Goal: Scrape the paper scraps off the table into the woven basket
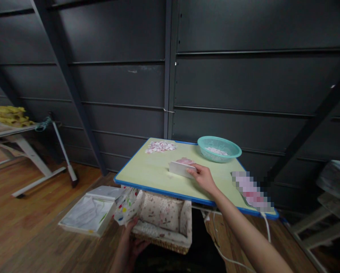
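White panel point(177, 169) pinched in right hand point(203, 177); left hand point(130, 242) grips basket point(165, 244).
Looks midway: pile point(160, 146) loose, pieces point(216, 151) in bowl point(232, 151).

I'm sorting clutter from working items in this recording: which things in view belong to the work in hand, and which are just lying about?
Apparently in use:
white panel, held by the right hand
fabric-lined basket, held by the left hand
pile of small pieces
teal basin
blue-edged table

Seemingly lying about:
open white box
white cable
yellow bundle
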The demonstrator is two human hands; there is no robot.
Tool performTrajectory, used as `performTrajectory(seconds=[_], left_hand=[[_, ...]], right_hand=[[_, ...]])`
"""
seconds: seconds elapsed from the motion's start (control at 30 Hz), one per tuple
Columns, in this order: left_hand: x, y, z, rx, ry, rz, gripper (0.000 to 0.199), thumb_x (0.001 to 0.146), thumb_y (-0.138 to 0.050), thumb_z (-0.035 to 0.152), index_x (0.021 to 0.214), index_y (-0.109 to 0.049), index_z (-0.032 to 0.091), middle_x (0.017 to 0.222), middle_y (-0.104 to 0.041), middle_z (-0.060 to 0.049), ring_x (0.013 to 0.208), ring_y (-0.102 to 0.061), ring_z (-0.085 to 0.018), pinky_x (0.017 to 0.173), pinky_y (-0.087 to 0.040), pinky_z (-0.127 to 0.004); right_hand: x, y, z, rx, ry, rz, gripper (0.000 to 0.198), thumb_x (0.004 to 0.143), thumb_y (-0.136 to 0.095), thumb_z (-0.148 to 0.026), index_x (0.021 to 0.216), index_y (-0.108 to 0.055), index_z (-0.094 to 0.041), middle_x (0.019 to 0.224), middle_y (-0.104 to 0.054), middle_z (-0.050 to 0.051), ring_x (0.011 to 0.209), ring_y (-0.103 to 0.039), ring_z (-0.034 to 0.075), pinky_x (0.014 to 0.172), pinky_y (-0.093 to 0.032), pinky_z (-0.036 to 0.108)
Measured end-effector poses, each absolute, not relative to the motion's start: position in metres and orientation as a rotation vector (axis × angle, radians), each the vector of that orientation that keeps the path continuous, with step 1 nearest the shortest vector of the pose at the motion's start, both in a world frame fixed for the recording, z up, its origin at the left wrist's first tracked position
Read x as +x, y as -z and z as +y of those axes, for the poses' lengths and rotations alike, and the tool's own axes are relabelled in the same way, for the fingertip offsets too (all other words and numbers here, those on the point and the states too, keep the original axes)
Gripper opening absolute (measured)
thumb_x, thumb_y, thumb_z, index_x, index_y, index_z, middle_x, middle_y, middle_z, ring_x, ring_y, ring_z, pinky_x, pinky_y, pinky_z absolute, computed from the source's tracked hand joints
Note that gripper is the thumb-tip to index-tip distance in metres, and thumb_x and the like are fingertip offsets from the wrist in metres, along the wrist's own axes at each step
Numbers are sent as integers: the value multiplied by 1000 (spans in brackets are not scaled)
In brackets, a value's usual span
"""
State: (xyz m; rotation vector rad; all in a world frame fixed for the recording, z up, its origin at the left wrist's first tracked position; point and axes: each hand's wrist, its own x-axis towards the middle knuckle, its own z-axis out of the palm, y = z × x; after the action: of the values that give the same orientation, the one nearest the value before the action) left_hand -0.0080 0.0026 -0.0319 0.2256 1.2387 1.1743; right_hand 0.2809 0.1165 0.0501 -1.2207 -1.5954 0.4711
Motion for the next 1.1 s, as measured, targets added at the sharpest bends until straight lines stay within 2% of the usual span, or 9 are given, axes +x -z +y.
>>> performTrajectory(seconds=[0.1, 0.27, 0.43, 0.6, 0.7, 0.87, 1.1], left_hand=[[-7, 30, 3, 232, -1176, 1222, 71, 76, -71, 35, 141, -43, 28, 110, -69, -10, 82, -72, -27, 81, -58, -50], [-5, 25, 3, 202, -1171, 1286, 69, 79, -69, 34, 142, -42, 28, 122, -66, -12, 83, -72, -27, 79, -59, -50], [-6, 25, 0, 246, -1196, 1254, 65, 82, -66, 31, 142, -41, 31, 130, -61, -11, 89, -71, -26, 80, -58, -49], [-5, 25, -2, 263, -1198, 1250, 63, 83, -65, 29, 142, -42, 29, 128, -63, -12, 84, -71, -24, 79, -59, -47], [-5, 24, -2, 291, -1204, 1256, 64, 83, -66, 29, 142, -41, 31, 129, -62, -10, 79, -71, -22, 77, -59, -47], [-8, 25, -3, 285, -1197, 1242, 63, 82, -66, 31, 140, -44, 30, 124, -65, -9, 75, -71, -21, 74, -60, -44], [-12, 23, -1, 238, -1223, 1274, 60, 83, -64, 27, 139, -46, 22, 105, -70, -10, 68, -70, -22, 67, -60, -41]], right_hand=[[278, -51, 116, -1228, -444, -1597, 28, 81, -58, -40, 82, -74, -17, 75, -70, 4, 66, -57, 19, 62, -42, 28], [268, -51, 111, -1232, -474, -1632, 29, 81, -58, -42, 78, -73, -17, 67, -66, 2, 60, -54, 17, 55, -39, 26], [272, -45, 105, -1252, -416, -1567, 29, 82, -59, -42, 85, -74, -18, 75, -71, 4, 63, -58, 19, 59, -42, 28], [284, -36, 94, -1297, -363, -1466, 32, 82, -59, -42, 97, -72, -17, 87, -74, 7, 71, -62, 21, 65, -46, 30], [287, -33, 91, -1302, -418, -1421, 37, 79, -62, -44, 100, -71, -15, 90, -74, 9, 70, -62, 21, 63, -47, 30], [284, -30, 98, -1292, -497, -1368, 41, 75, -66, -47, 99, -70, -15, 87, -72, 8, 64, -58, 19, 57, -46, 29], [275, -31, 100, -1219, -701, -1288, 42, 66, -74, -48, 91, -71, -15, 77, -70, 6, 61, -58, 18, 54, -45, 28]])
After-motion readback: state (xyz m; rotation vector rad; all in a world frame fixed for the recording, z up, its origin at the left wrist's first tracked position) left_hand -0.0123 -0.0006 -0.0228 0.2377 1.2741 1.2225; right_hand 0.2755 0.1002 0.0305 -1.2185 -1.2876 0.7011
